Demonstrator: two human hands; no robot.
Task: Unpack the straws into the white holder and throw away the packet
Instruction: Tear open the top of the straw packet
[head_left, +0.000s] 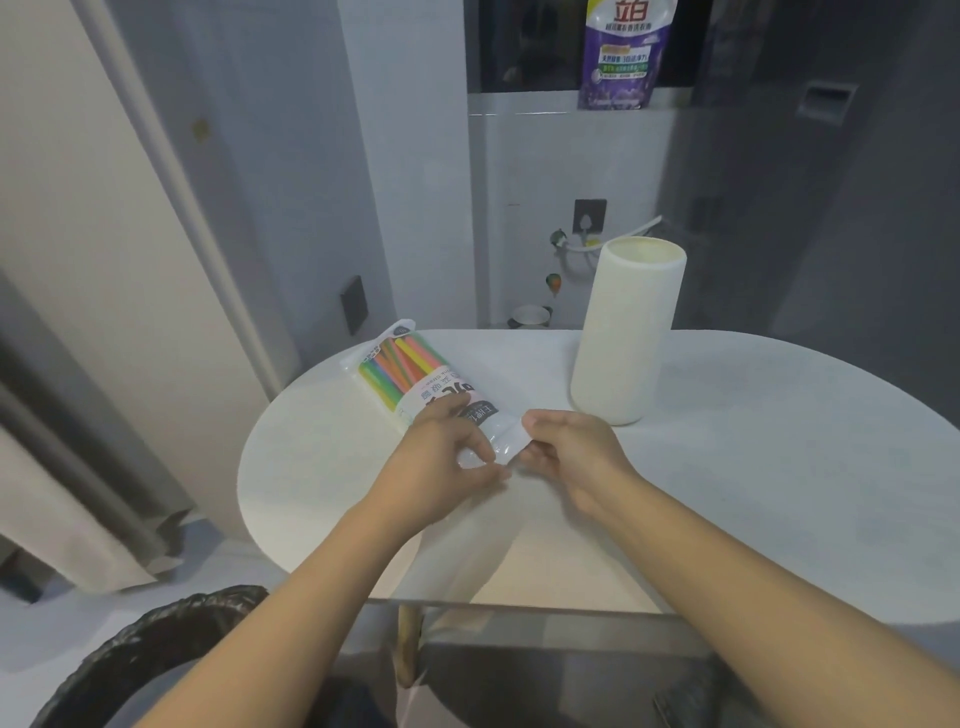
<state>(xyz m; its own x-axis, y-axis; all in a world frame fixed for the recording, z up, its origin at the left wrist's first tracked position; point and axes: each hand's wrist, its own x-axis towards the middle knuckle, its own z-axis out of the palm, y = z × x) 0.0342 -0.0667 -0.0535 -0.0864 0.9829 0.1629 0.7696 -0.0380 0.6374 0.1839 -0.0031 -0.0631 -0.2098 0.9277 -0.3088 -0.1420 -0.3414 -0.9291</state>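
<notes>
1. Pale walls and a dark window ledge form the background; a purple refill pouch (626, 52) stands on the ledge. A white oval table (753, 493) fills the middle of the view.
2. Left hand (441, 467): fingers curled, thumb and fingertips pinching the near, clear end of the straw packet (415, 382). The upper fingers lie over the printed label of the packet.
3. Right hand (569, 457): fingers curled, pinching the same near end of the packet from the right side. The two hands are close together, with the clear plastic flap between them.
4. The packet lies flat on the table, running from the hands away toward the far left edge of the table. It looks sealed at the far end; whether the near end is torn open cannot be told.
5. Coloured straws (397, 369) (green, yellow, orange, pink) are inside the packet, visible through the clear far part.
6. White holder (626, 332): a tall cylinder, upright on the table, to the right of the packet and just beyond the right hand, not touching either. Its open top shows only the pale inner rim; contents cannot be seen.
7. Bin with a black liner (150, 654) sits on the floor at lower left, below the table edge. Its inside is dark.
</notes>
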